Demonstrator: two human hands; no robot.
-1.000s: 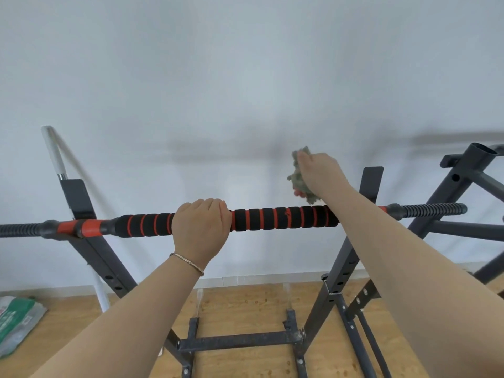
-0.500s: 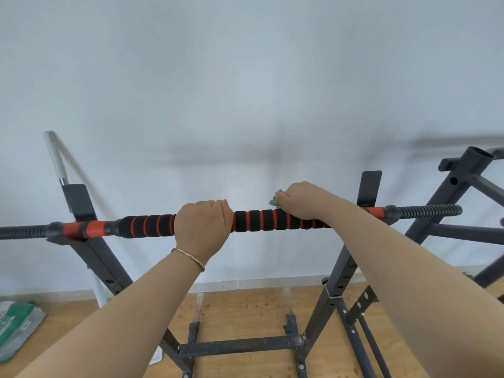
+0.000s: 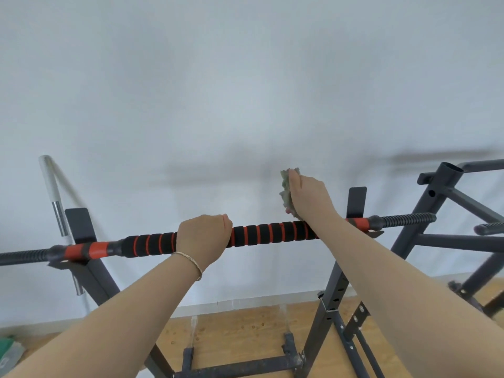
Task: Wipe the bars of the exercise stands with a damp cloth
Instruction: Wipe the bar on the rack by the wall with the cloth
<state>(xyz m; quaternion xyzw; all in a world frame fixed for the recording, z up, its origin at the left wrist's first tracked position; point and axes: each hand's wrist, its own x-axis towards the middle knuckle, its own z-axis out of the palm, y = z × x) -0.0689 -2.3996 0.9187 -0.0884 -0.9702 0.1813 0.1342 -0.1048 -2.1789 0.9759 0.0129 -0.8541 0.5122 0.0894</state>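
The left hand [image 3: 203, 236] grips the padded bar [image 3: 261, 233]; at its two o'clock, the right hand [image 3: 309, 197] clutches the cloth [image 3: 285, 190] above that bar.

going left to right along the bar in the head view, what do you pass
ribbed black bar end, orange left collar, left hand gripping the black foam padding with orange rings, crumpled green cloth in the right hand, orange right collar, ribbed right end
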